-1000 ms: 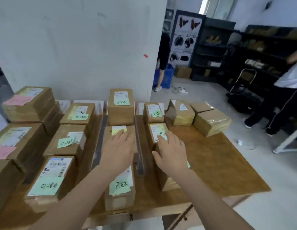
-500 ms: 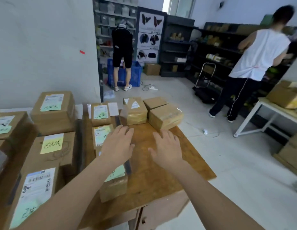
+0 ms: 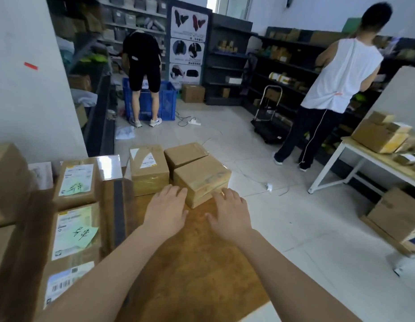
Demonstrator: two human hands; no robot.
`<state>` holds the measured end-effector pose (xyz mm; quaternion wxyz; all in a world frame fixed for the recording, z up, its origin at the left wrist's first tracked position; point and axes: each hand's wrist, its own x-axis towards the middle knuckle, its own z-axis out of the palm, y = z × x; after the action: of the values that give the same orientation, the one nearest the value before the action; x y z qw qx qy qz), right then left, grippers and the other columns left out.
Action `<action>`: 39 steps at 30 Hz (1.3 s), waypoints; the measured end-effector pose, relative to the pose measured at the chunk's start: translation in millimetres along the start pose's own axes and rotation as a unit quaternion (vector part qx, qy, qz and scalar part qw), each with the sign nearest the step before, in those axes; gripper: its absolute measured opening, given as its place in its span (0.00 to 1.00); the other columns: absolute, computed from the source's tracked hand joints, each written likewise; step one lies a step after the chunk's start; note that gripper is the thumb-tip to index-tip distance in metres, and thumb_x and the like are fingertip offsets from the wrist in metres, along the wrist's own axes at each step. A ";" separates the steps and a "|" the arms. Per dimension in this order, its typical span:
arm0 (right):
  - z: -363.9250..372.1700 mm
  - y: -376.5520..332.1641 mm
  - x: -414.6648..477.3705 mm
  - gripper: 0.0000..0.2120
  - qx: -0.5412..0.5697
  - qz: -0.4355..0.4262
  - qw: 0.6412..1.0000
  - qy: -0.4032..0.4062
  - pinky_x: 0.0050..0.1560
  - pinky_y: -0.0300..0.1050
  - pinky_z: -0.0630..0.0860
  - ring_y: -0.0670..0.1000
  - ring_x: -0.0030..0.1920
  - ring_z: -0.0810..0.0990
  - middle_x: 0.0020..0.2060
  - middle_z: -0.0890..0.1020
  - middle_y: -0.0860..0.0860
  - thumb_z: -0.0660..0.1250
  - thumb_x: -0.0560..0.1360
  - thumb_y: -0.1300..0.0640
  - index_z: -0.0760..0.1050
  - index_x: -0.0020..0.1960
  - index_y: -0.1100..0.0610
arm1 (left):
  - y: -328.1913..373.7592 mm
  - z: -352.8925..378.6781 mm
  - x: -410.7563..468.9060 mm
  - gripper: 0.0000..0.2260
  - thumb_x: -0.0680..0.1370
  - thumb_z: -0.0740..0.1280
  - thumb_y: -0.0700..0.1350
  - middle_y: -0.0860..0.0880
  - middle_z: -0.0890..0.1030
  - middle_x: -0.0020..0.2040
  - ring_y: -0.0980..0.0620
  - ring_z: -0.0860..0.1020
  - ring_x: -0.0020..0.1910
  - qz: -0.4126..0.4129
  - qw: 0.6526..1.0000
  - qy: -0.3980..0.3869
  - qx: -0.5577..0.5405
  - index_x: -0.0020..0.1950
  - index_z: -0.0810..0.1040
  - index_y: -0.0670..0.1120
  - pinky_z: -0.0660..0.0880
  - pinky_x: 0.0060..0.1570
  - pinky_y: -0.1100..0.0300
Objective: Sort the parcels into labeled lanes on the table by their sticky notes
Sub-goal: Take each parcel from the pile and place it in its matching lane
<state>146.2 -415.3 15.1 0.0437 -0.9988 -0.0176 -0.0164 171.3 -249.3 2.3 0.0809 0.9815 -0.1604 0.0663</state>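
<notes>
Both hands were found a good bit farther forward than half a second earlier. Back then the left hand (image 3: 165, 210) was held over a lane parcel and the right hand (image 3: 229, 212) over bare wood. This time both were parked right at the nearest brown tape-wrapped cardboard parcel (image 3: 201, 180), at the far end of the brown wooden table (image 3: 190, 263).

Nothing was gripped: palms were turned down and fingers loosely spread, with one hand at each side of that parcel's near corner. Whether the fingertips were actually touching the cardboard couldn't be made out.

The parcel itself was sat in a cluster of three, tight against a plain brown box (image 3: 184, 153) behind it and just beside a brown box with a white shipping label (image 3: 148, 168) on its left. The cluster looked unmoved since the earlier frames.

Left of the hands, past a dark divider strip (image 3: 119, 210), a lane of labelled boxes was lined up, and a green handwritten sticky note (image 3: 80, 235) was stuck on the nearer brown labelled box (image 3: 76, 249).

The view had been swung to the right as well — the lanes that filled the left side a second ago were mostly cut off.

Further back, a person in black shorts (image 3: 143, 73) was bent over a blue plastic crate (image 3: 165, 101), and a person in a white sleeveless top (image 3: 336, 73) was stood at the dark shelves (image 3: 283, 66).
</notes>
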 end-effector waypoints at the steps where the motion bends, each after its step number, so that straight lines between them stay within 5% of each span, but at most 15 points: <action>1: 1.6 5.8 10.3 0.28 0.003 0.001 1.000 -0.006 0.73 0.52 0.58 0.56 0.75 0.58 0.74 0.64 0.54 0.60 0.79 0.43 0.61 0.75 0.52 | 1.7 5.6 10.5 0.26 0.81 0.61 0.52 0.48 0.65 0.75 0.48 0.60 0.76 -0.001 1.000 -0.008 0.002 0.77 0.59 0.48 0.61 0.71 0.53; 14: 43.0 78.6 133.4 0.29 0.033 -0.001 0.997 -0.073 0.72 0.52 0.59 0.57 0.75 0.59 0.74 0.63 0.56 0.61 0.78 0.46 0.60 0.76 0.53 | 9.2 72.7 106.4 0.27 0.79 0.64 0.51 0.47 0.65 0.74 0.47 0.62 0.74 -0.095 0.992 -0.077 -0.014 0.76 0.60 0.47 0.64 0.70 0.52; 18: 52.8 101.3 175.3 0.29 0.065 -0.001 0.994 -0.084 0.69 0.51 0.63 0.57 0.72 0.63 0.73 0.63 0.56 0.62 0.77 0.48 0.60 0.75 0.55 | 17.1 93.2 124.3 0.36 0.79 0.65 0.53 0.45 0.61 0.77 0.46 0.61 0.75 -0.192 0.975 -0.094 -0.069 0.79 0.50 0.44 0.64 0.71 0.52; 26: 87.0 132.0 226.4 0.41 0.230 0.034 0.961 -0.147 0.66 0.53 0.72 0.59 0.71 0.68 0.75 0.59 0.56 0.67 0.76 0.54 0.47 0.79 0.59 | 32.3 124.0 143.1 0.37 0.82 0.59 0.50 0.43 0.76 0.64 0.45 0.77 0.58 -0.313 0.931 -0.101 -0.158 0.79 0.37 0.42 0.74 0.53 0.54; 30: 90.4 136.3 230.7 0.37 0.296 0.043 0.950 -0.092 0.61 0.54 0.75 0.58 0.63 0.73 0.67 0.69 0.57 0.69 0.73 0.57 0.56 0.77 0.57 | 32.7 126.1 140.7 0.31 0.83 0.58 0.47 0.43 0.79 0.61 0.44 0.78 0.56 -0.362 0.897 -0.040 -0.253 0.80 0.44 0.45 0.76 0.54 0.52; 37: 60.9 130.1 219.4 0.28 0.451 0.083 0.888 0.019 0.56 0.47 0.76 0.49 0.53 0.78 0.53 0.77 0.45 0.70 0.75 0.45 0.68 0.72 0.50 | 30.5 83.0 132.4 0.24 0.82 0.57 0.55 0.46 0.76 0.67 0.44 0.74 0.65 -0.410 0.843 0.172 -0.301 0.77 0.61 0.50 0.72 0.60 0.50; 39: 53.5 126.0 213.8 0.24 0.499 0.098 0.861 0.009 0.56 0.47 0.75 0.47 0.52 0.78 0.52 0.78 0.45 0.69 0.75 0.45 0.70 0.69 0.49 | 21.8 74.3 132.3 0.24 0.81 0.57 0.58 0.46 0.76 0.68 0.44 0.74 0.66 -0.444 0.831 0.146 -0.302 0.76 0.64 0.51 0.71 0.62 0.48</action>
<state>366.1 -528.8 -41.8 0.5377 -0.8398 0.0746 -0.0104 296.3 -323.3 -46.8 0.4164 0.8525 0.2947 0.1142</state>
